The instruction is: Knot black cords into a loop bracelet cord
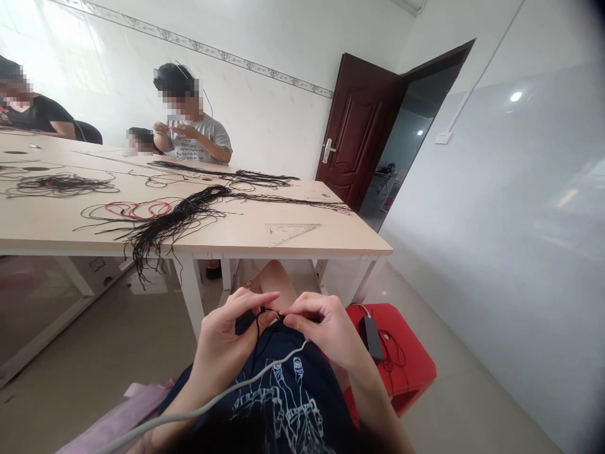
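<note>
Above my lap, my left hand [231, 334] and my right hand [326, 325] are close together, with a thin black cord [258, 334] between them. The right thumb and forefinger pinch the cord near a small dark knot or crossing. My left thumb and fingers are closed on another part of it, and a loop hangs below. A white cable [231, 389] crosses the dark printed shirt beneath the hands. Where the cord's ends lie cannot be made out.
Black cord bundles [189, 211], a red cord [137, 209] and a clear triangle ruler [293, 232] lie on the table [227, 243]. At right, a red stool [416, 369] bears a black adapter [371, 338]. People sit across the table.
</note>
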Demonstrator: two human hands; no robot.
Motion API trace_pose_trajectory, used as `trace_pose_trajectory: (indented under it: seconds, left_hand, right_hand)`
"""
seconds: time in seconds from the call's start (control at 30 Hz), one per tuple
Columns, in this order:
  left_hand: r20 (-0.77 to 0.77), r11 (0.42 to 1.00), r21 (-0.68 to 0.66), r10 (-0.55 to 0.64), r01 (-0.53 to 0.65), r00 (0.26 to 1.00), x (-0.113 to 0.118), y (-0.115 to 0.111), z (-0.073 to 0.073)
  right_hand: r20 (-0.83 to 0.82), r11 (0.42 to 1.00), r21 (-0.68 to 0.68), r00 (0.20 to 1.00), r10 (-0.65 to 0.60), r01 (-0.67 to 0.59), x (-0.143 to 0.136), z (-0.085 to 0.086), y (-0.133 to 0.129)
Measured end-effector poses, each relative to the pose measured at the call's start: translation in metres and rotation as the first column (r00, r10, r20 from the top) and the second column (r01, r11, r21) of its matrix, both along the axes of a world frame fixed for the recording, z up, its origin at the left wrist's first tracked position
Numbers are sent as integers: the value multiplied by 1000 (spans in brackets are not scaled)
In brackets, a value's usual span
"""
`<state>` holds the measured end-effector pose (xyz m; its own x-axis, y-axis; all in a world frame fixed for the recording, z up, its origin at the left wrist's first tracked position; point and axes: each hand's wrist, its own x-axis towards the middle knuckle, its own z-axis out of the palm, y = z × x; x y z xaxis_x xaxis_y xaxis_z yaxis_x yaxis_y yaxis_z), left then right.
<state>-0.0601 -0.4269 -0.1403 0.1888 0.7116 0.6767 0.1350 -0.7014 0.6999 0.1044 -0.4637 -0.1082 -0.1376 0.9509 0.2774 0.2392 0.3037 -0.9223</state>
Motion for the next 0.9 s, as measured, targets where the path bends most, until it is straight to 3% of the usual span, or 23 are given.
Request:
trace_pose_trajectory:
  seconds: [0.53,0.8,0.9]
  left_hand:
    - [14,996,85,-11,10,1000,3,1,0]
    - [48,993,86,-85,81,995,1,-2,4]
    - [86,979,120,-177,166,981,-5,-2,11]
  right_hand:
    - [27,1000,13,999,23,-24,1,1,-2]
    - [51,999,43,999,-11,9,3,1,-3]
    - [50,997,62,997,-56,53,6,4,-3]
